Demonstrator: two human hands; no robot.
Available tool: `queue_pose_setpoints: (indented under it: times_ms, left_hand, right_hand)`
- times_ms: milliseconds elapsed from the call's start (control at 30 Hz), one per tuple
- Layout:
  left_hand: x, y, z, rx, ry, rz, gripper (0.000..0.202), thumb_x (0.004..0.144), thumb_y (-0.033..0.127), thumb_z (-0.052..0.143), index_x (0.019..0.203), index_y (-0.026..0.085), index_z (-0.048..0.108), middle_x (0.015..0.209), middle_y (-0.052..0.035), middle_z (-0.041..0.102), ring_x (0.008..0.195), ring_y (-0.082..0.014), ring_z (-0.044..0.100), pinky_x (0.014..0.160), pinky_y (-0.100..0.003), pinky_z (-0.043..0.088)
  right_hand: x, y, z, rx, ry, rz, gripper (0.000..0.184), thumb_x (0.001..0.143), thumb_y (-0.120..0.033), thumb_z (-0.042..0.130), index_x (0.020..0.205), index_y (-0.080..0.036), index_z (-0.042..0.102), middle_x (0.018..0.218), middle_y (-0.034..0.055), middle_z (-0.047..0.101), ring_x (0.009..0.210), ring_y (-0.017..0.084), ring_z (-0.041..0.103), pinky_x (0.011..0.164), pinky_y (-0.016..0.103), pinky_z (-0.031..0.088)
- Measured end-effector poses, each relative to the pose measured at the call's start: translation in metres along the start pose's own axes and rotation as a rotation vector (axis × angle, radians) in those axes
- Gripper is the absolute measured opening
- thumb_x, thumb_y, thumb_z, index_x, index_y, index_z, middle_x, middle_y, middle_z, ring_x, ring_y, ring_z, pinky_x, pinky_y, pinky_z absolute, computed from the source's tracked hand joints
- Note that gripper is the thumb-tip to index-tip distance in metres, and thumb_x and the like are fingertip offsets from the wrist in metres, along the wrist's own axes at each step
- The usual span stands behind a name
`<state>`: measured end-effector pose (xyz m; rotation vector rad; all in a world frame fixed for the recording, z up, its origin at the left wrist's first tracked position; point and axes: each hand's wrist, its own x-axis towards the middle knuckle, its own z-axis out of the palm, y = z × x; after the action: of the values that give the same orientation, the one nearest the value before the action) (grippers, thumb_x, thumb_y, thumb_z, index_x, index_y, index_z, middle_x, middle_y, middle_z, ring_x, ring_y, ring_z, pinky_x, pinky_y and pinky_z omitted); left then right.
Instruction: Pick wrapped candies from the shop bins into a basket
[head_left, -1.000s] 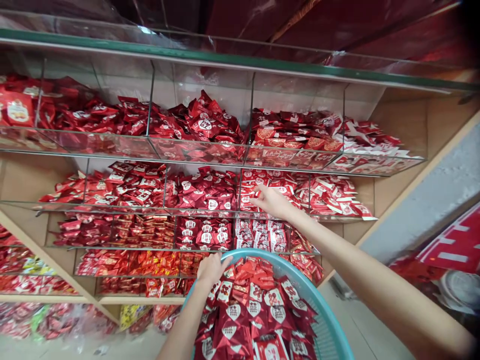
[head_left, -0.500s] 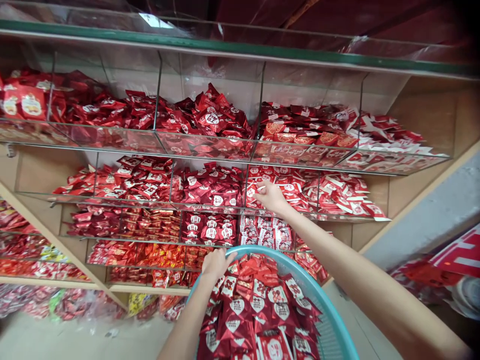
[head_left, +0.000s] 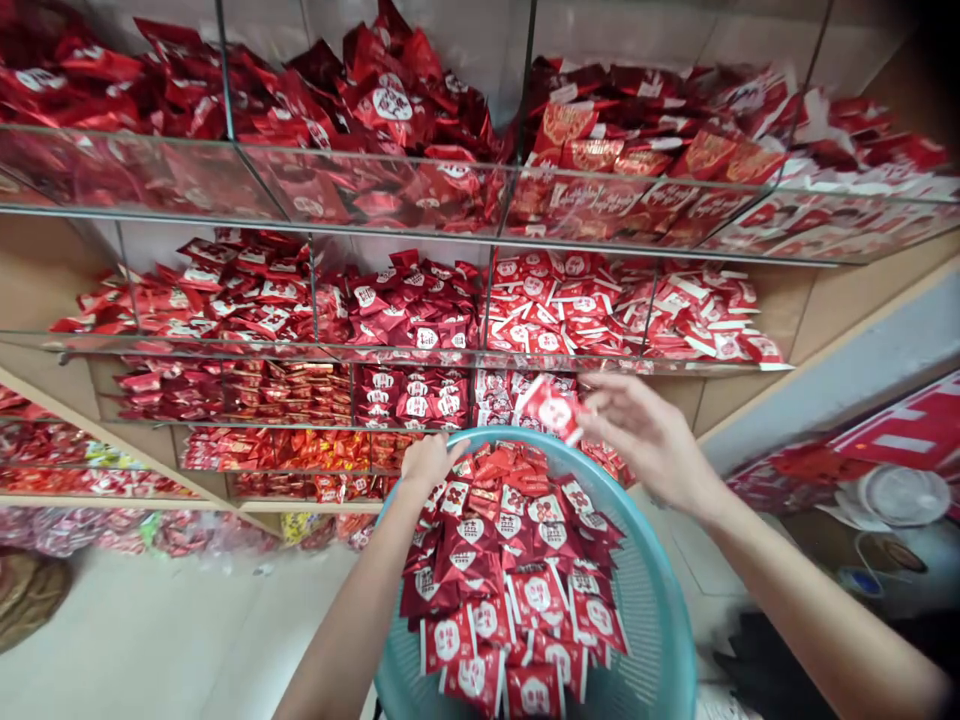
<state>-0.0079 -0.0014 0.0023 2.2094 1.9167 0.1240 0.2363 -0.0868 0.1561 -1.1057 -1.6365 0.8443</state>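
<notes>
My left hand is closed over the far left rim of a turquoise plastic basket. Inside the basket lie rows of small red sachets with white printed labels, darker maroon ones behind them. Above the basket's far right rim, my right hand pinches a red-and-white sachet at its edge, between thumb and fingers. The hand is a little blurred. Just beyond it, a shelf compartment holds a pile of similar red-and-white sachets.
Glass-fronted shelves span the view, divided into compartments of red and maroon packets. Filled plastic bags lie on the floor beneath, left. A brown woven object stands at the left edge. Red-and-white printed material is at right.
My right hand has come down from the red-and-white sachet compartment to above the basket, a sachet now visible in it. The view has moved closer to the shelves; more of the basket shows.
</notes>
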Motion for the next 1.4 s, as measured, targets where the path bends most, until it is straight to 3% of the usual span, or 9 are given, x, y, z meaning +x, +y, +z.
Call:
queue_pose_setpoints:
  times_ms: [100, 200, 367, 567, 733, 833, 1000, 1233, 1400]
  left_hand:
    - [0.001, 0.000, 0.001, 0.001, -0.008, -0.005, 0.075, 0.075, 0.069, 0.010, 0.095, 0.018, 0.060, 0.088, -0.0127, 0.066, 0.084, -0.0273, 0.062, 0.071, -0.036, 0.045]
    - [0.001, 0.002, 0.000, 0.002, -0.022, -0.013, 0.075, 0.075, 0.070, 0.011, 0.098, 0.018, 0.059, 0.089, -0.0128, 0.066, 0.085, -0.0268, 0.062, 0.072, -0.036, 0.045]
    - [-0.001, 0.004, -0.004, -0.001, -0.035, -0.022, 0.076, 0.074, 0.071, 0.012, 0.100, 0.017, 0.059, 0.090, -0.0128, 0.065, 0.085, -0.0259, 0.061, 0.073, -0.034, 0.044]
    - [-0.001, 0.003, -0.002, 0.009, -0.021, -0.018, 0.074, 0.075, 0.070, 0.013, 0.098, 0.017, 0.059, 0.088, -0.0131, 0.066, 0.084, -0.0274, 0.062, 0.071, -0.036, 0.045]
    - [-0.001, 0.002, -0.001, 0.007, -0.003, -0.023, 0.073, 0.076, 0.068, 0.013, 0.099, 0.017, 0.059, 0.086, -0.0134, 0.066, 0.083, -0.0281, 0.062, 0.070, -0.036, 0.045]
    - [-0.002, 0.001, 0.000, 0.003, 0.006, -0.034, 0.072, 0.076, 0.068, 0.014, 0.098, 0.017, 0.060, 0.088, -0.0138, 0.066, 0.084, -0.0271, 0.062, 0.072, -0.036, 0.044]
    - [-0.002, 0.000, 0.001, -0.015, 0.005, -0.030, 0.071, 0.077, 0.067, 0.014, 0.098, 0.017, 0.060, 0.089, -0.0139, 0.066, 0.085, -0.0262, 0.062, 0.072, -0.035, 0.044]
    - [-0.001, -0.003, 0.004, -0.032, 0.050, -0.013, 0.068, 0.078, 0.065, 0.016, 0.092, 0.017, 0.061, 0.086, -0.0129, 0.067, 0.082, -0.0269, 0.063, 0.070, -0.034, 0.045]
    - [-0.002, -0.003, 0.004, -0.053, 0.060, -0.018, 0.069, 0.077, 0.067, 0.017, 0.093, 0.016, 0.061, 0.086, -0.0132, 0.067, 0.083, -0.0274, 0.063, 0.070, -0.035, 0.045]
  right_hand:
    - [-0.051, 0.024, 0.000, -0.011, -0.266, 0.233, 0.034, 0.080, -0.033, 0.054, 0.113, -0.027, 0.048, 0.082, 0.0001, 0.053, 0.070, 0.012, 0.052, 0.063, 0.028, 0.046]
    - [-0.090, 0.046, 0.000, -0.010, -0.451, 0.431, 0.030, 0.082, -0.037, 0.050, 0.109, -0.026, 0.052, 0.084, 0.0000, 0.052, 0.069, 0.011, 0.050, 0.063, 0.027, 0.044]
    - [-0.124, 0.054, 0.001, 0.014, -0.655, 0.541, 0.025, 0.082, -0.039, 0.050, 0.097, -0.021, 0.056, 0.079, -0.0007, 0.053, 0.067, 0.010, 0.047, 0.062, 0.024, 0.041]
    - [-0.133, 0.057, 0.011, -0.133, -0.769, 0.561, 0.016, 0.079, -0.026, 0.049, 0.091, -0.019, 0.058, 0.077, -0.0004, 0.055, 0.069, 0.011, 0.048, 0.062, 0.023, 0.039]
    - [-0.139, 0.063, 0.020, -0.480, -0.736, 0.456, 0.018, 0.068, -0.009, 0.046, 0.080, -0.019, 0.056, 0.076, 0.0000, 0.056, 0.073, 0.014, 0.049, 0.065, 0.024, 0.036]
    - [-0.140, 0.063, 0.020, -0.636, -0.717, 0.464, 0.021, 0.061, -0.005, 0.045, 0.076, -0.018, 0.053, 0.075, 0.0007, 0.057, 0.072, 0.015, 0.050, 0.064, 0.025, 0.035]
    - [-0.112, 0.050, 0.003, -0.720, -0.609, 0.343, 0.012, 0.071, -0.015, 0.047, 0.080, -0.021, 0.053, 0.075, 0.0006, 0.059, 0.071, 0.016, 0.052, 0.061, 0.025, 0.036]
    - [-0.014, 0.009, -0.020, -0.666, -0.323, 0.035, 0.019, 0.083, -0.036, 0.043, 0.093, -0.025, 0.055, 0.076, 0.0016, 0.062, 0.066, 0.016, 0.056, 0.061, 0.028, 0.041]
    - [0.043, -0.001, -0.032, -0.737, -0.109, -0.119, 0.018, 0.082, -0.031, 0.045, 0.093, -0.022, 0.055, 0.077, 0.0018, 0.063, 0.065, 0.015, 0.056, 0.060, 0.027, 0.041]
